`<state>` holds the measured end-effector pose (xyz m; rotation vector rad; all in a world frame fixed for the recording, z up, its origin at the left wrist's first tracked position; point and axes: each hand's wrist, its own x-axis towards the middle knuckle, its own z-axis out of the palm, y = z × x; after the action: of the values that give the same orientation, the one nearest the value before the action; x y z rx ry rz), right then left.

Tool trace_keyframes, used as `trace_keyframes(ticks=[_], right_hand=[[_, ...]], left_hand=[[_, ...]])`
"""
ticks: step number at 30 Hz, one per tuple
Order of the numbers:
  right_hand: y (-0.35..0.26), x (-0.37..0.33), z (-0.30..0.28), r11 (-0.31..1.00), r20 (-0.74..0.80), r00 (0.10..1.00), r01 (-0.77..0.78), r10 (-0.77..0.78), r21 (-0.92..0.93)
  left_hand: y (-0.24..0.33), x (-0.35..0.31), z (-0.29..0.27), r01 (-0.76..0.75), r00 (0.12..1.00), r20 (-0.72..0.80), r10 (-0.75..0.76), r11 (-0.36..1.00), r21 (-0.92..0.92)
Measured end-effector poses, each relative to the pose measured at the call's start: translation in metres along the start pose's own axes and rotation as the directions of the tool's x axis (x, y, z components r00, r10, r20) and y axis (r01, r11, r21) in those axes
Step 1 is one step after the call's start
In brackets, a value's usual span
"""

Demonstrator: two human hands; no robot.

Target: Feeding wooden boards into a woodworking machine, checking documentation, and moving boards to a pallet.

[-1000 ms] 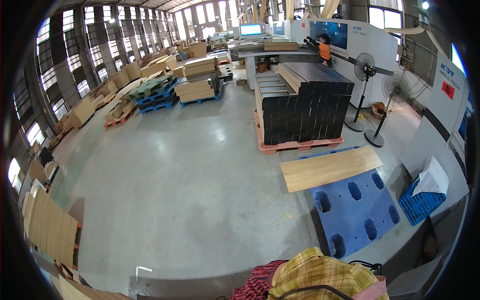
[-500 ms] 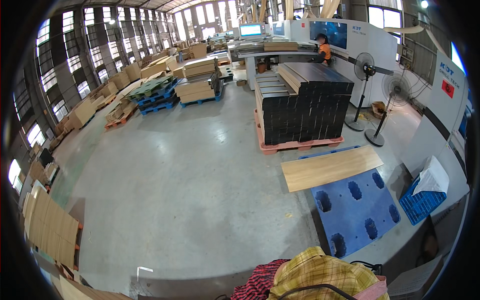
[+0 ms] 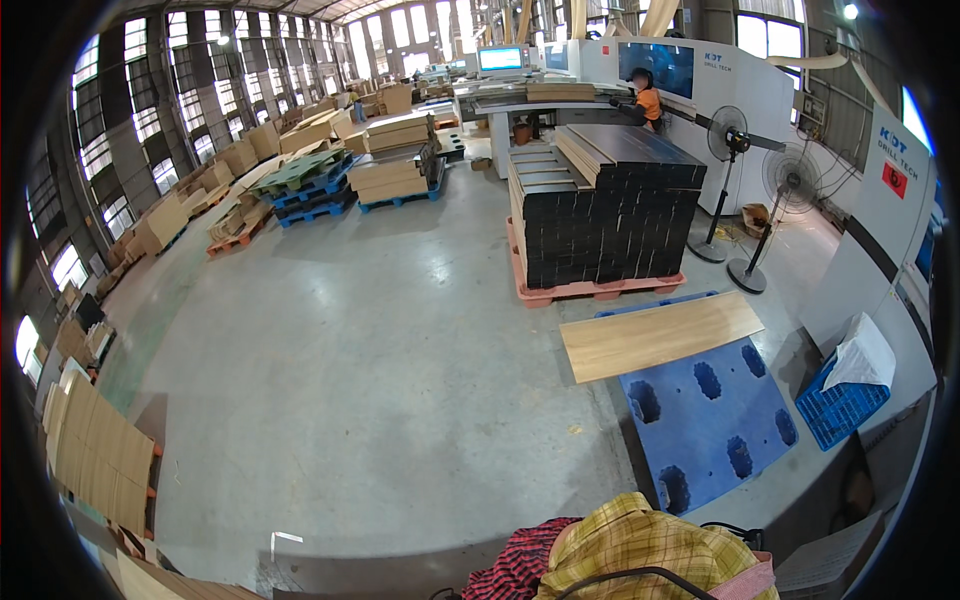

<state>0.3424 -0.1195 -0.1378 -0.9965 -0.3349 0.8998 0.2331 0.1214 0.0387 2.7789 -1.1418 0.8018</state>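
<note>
Neither of my hands shows; both lie outside the picture. Yellow plaid cloth of my clothing fills the bottom edge, with red-and-black checked cloth at its left and a dark cord across it. Nearest in front of me, to the right, a blue plastic pallet with several dark recesses lies on the floor. One long wood-grain board rests across its far part.
Beyond the pallet, a tall stack of dark-edged panels sits on a pink pallet. Two standing fans and a blue crate are at the right. A person in orange stands by a large machine. Stacked boards stand at the left.
The view has shifted very slightly. The person by the machine has moved an arm out to the left. The board and pallets stay put.
</note>
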Motion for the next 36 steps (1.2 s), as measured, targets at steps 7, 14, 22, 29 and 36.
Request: trace_keyframes(ticks=[7, 14, 22, 29, 36], right_hand=[[-0.009, -0.008, 0.005, 0.998, -0.028, 0.999, -0.022, 0.024, 0.058], [-0.03, -0.03, 0.03, 0.999, -0.102, 0.994, 0.038, -0.039, -0.004], [-0.07, -0.054, 0.04, 0.997, -0.063, 0.997, -0.046, 0.042, -0.059], [-0.083, -0.063, 0.046, 0.993, -0.085, 0.992, -0.098, 0.092, -0.064], [-0.058, -0.047, 0.03, 0.975, -0.125, 0.977, -0.186, 0.17, -0.125]], left_hand=[[0.004, 0.01, -0.008, 0.029, 0.999, 0.02, -0.029, 0.999, -0.02], [0.004, 0.003, 0.002, 0.087, 0.993, -0.075, -0.087, 0.996, 0.003], [-0.005, -0.015, 0.008, 0.046, 0.999, -0.01, -0.046, 0.999, -0.008], [0.002, -0.006, 0.007, 0.081, 0.996, 0.023, -0.08, 0.997, -0.009], [0.006, 0.004, 0.002, 0.096, 0.994, 0.061, -0.095, 0.995, -0.017]])
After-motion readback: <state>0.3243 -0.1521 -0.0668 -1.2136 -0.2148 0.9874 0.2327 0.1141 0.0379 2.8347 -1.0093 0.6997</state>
